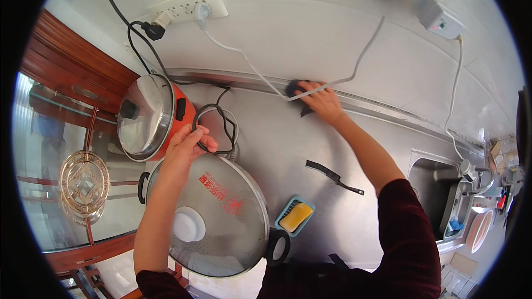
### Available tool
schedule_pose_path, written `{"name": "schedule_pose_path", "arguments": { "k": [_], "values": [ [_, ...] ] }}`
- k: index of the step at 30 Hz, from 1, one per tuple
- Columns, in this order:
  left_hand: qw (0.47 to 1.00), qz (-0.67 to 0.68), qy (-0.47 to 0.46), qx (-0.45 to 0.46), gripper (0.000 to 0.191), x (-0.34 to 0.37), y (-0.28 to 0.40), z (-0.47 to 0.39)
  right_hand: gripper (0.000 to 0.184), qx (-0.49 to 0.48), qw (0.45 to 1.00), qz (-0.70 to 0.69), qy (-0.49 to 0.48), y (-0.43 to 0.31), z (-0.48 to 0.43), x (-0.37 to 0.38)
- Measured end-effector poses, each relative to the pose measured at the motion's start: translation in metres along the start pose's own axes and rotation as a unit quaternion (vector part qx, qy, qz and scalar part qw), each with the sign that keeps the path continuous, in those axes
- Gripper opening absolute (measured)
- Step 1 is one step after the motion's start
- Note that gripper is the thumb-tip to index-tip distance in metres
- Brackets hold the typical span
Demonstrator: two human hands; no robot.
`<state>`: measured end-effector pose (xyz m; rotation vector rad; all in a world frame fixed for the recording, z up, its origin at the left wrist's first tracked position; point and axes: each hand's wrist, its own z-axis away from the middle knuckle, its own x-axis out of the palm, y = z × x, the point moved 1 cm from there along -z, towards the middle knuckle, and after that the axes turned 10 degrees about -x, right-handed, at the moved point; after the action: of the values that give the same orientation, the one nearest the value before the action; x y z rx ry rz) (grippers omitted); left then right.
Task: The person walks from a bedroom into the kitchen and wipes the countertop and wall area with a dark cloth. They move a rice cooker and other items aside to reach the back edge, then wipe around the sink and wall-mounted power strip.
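Note:
My left hand [186, 143] pinches a coiled black power cord [224, 152] above the rim of a big lidded pan. The glass lid [224, 241] has a white knob and bears red writing. Just behind that hand stands an orange electric pot [183, 104] with a shiny metal lid. At the back edge of the steel countertop [266, 133], my right hand [324, 104] presses on a dark cloth [294, 88], partly hidden under the fingers. A white cord [346, 79] crosses in front of the right hand.
A narrow black brush [328, 170] lies mid-counter, near a blue dish [312, 203] with yellow soap [296, 217]. Plugs sit in a wall socket strip [187, 6]. A steel sink [432, 182] with a faucet [490, 178] lies right. Left is a wood-framed glass window or door [91, 120].

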<state>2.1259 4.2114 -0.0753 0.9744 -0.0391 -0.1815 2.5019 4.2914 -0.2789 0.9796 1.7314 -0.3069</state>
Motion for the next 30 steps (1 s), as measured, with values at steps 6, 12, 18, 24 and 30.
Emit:
{"name": "schedule_pose_path", "arguments": {
  "k": [6,12,18,24,30],
  "values": [
    [0.994,-0.1,0.014,-0.042,0.017,0.005,0.017,-0.007,0.053,0.087,0.995,0.014,-0.056,0.042,0.133,-0.05],
    [0.973,-0.22,0.042,0.056,0.023,-0.008,0.004,-0.049,0.058,0.305,0.947,0.084,-0.059,0.065,0.277,-0.097],
    [0.806,-0.573,0.019,0.147,0.049,0.029,-0.002,-0.071,0.041,0.662,0.634,-0.386,0.099,0.069,0.348,-0.162],
    [0.709,-0.675,-0.172,0.114,0.036,0.067,-0.001,-0.082,0.038,0.557,0.533,-0.614,0.169,0.015,0.273,-0.19],
    [0.717,-0.656,-0.207,0.114,0.034,0.061,-0.013,-0.11,0.035,0.577,0.525,-0.565,0.269,-0.012,0.18,-0.201]
  ]
}}
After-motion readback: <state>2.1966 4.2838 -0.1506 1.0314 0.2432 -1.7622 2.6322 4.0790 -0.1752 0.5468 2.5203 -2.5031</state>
